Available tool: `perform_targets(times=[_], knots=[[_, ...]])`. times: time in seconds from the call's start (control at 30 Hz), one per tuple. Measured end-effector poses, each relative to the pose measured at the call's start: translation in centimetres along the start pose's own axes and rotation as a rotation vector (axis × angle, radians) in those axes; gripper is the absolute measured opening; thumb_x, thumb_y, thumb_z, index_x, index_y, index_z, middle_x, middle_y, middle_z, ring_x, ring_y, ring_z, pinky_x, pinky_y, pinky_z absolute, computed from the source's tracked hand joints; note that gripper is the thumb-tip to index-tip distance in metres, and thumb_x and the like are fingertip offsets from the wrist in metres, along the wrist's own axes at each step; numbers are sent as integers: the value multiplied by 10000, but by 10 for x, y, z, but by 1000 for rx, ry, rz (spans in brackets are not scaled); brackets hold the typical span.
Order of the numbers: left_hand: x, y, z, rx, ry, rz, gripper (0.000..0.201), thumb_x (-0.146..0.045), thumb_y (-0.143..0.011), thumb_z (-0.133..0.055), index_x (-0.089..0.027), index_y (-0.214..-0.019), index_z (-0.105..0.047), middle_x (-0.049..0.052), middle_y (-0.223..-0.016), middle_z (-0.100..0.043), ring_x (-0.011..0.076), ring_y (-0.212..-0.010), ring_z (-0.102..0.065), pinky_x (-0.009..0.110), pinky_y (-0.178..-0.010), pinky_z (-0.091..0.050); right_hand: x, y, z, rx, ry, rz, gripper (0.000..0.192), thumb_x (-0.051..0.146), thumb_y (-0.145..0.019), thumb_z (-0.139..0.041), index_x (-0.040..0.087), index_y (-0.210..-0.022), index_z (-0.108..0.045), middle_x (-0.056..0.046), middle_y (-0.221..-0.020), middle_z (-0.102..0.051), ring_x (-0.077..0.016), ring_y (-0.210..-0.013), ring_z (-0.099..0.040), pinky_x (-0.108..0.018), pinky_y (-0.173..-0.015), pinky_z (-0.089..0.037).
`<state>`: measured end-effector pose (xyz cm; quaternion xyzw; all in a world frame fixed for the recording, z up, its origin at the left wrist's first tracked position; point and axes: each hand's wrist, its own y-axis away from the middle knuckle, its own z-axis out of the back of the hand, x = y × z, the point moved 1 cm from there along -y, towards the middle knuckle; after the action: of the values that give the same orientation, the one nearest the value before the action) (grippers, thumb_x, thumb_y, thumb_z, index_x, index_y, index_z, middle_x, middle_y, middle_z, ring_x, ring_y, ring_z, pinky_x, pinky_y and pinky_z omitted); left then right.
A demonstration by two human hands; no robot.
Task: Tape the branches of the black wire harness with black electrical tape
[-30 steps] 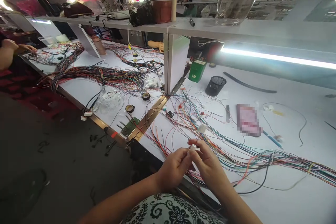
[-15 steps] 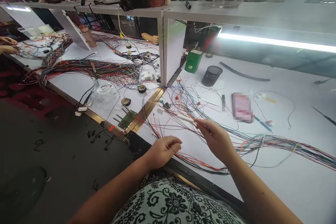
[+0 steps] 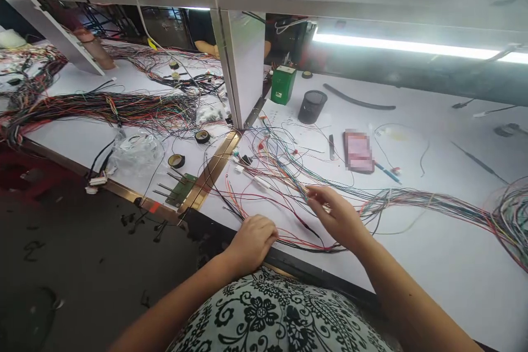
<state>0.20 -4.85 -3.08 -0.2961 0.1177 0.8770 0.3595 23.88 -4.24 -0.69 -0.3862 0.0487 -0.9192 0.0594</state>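
Note:
My left hand [image 3: 256, 236] is closed at the table's front edge, fingers curled round a run of red and black wires [image 3: 297, 242] that comes out on both sides. Over the middle of the bench, my right hand [image 3: 336, 214] pinches thin wires of a long multicoloured wire bundle [image 3: 408, 198] between thumb and fingertips. A slim white sleeve [image 3: 262, 181] lies on the wires left of it. Near that are a white connector [image 3: 238, 169] and a black connector [image 3: 246, 160]. The bundle runs off to a coil [image 3: 515, 214] at the right.
Behind stand a green box [image 3: 284, 85] and a black mesh cup [image 3: 312, 107]. A pink phone [image 3: 358, 151], blue pen [image 3: 388, 172] and tweezers [image 3: 478, 162] lie to the right. Left are a green pegged board [image 3: 177, 190], tape rolls [image 3: 176, 161] and a thick harness [image 3: 103, 110]. A shelf [image 3: 330, 3] crosses above.
My right hand has let go of the white sleeve and now pinches wires. My left hand has lowered and closed on wires at the table edge. The view has shifted right.

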Motion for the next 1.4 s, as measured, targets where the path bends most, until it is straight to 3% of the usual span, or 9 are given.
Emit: perform_targets(times=[0.1,0.3,0.43,0.57,0.63,0.73,0.9,1.1,1.4], knots=[[0,-2,0,-7,4,18,176,-253,-945,-433,-182,-906,-589,41,-910,-616,187,-897,-518,339,-840,-408,-10,30,16,173,30,6,208,261,-908,-454,254,-1043,-612,-46,-988,-663,-186,-909,-608,-336,-763,-507],[-11,-25,-3,-59,-116,-183,394,-242,-909,-511,-267,-1302,-490,68,-1331,-501,235,-1228,-405,423,-1052,-284,-31,67,19,401,305,182,337,47,-821,-414,248,-963,-644,-46,-978,-650,-196,-901,-569,-368,-786,-454],[-17,-52,-10,57,-165,-401,242,-327,-927,-501,-294,-1136,-618,29,-1081,-636,208,-1118,-496,471,-1090,-170,-41,68,22,380,424,236,262,109,-880,-442,254,-929,-655,-35,-846,-651,-197,-842,-571,-395,-811,-417],[-6,-74,-16,15,-231,-342,263,-331,-953,-438,-230,-938,-680,28,-788,-615,168,-827,-533,397,-950,-318,-45,65,33,202,411,190,275,113,-895,-403,224,-967,-644,-55,-880,-651,-182,-792,-575,-358,-752,-437],[3,-81,-18,-68,-289,-251,264,-302,-954,-426,-205,-932,-671,46,-797,-603,181,-826,-513,370,-869,-351,-43,65,38,157,370,142,252,129,-892,-409,215,-971,-633,-65,-920,-645,-184,-812,-578,-331,-709,-448],[12,-86,-21,-142,-333,-181,211,-253,-937,-452,-207,-979,-654,52,-856,-603,193,-853,-502,372,-853,-361,-39,66,35,259,360,156,192,147,-879,-455,216,-907,-632,-56,-894,-629,-182,-813,-565,-321,-704,-446],[2,-80,-18,-186,-213,-226,294,-192,-907,-474,-226,-1168,-605,93,-1168,-577,228,-1096,-478,427,-992,-326,-41,67,21,271,454,214,163,165,-901,-479,219,-866,-629,-41,-863,-624,-186,-828,-538,-329,-734,-418],[-29,-71,-12,51,32,-397,294,-355,-937,-456,-188,-1101,-635,72,-959,-687,190,-913,-599,350,-857,-412,-43,65,24,122,314,175,128,176,-922,-446,209,-847,-545,-17,-836,-640,-154,-781,-557,-346,-803,-382],[-41,-74,-8,65,82,-213,191,-271,-916,-506,-171,-865,-660,43,-853,-650,163,-815,-572,272,-717,-418,-29,62,29,134,297,265,130,217,-929,-473,235,-961,-598,-8,-794,-665,-148,-730,-590,-375,-833,-350]])
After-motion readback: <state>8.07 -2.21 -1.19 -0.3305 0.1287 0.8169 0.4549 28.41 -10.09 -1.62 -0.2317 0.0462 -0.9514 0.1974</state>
